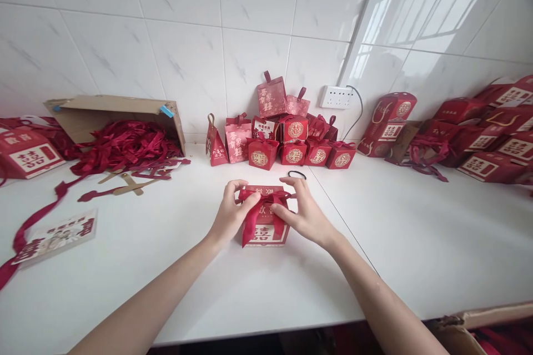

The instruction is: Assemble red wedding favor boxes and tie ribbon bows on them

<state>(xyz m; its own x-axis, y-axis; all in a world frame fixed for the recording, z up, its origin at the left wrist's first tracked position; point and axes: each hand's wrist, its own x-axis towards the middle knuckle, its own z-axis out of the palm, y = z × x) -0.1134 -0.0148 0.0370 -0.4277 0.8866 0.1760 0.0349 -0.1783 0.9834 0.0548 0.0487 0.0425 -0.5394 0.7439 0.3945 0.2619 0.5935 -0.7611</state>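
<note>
A small red gift box (266, 237) with a white label and gold-edged lettering stands on the white table in front of me. Across its top lies a red ribbon (250, 224), tied in a bow whose two tails hang down the front. My left hand (234, 209) is at the left side of the bow, thumb and fingers closed on the ribbon. On the opposite side, my right hand (307, 212) pinches the bow's right part, its thumb resting near the knot. The fingers partly cover the box's sides.
Behind the box stand several finished red boxes (295, 128). A cardboard box (120, 104) spills red ribbons (129, 147) at left. A clear printed bag (58, 237) lies nearer. More red boxes (491, 127) are stacked right. A black loop (297, 173) and power strip (335, 97) sit behind.
</note>
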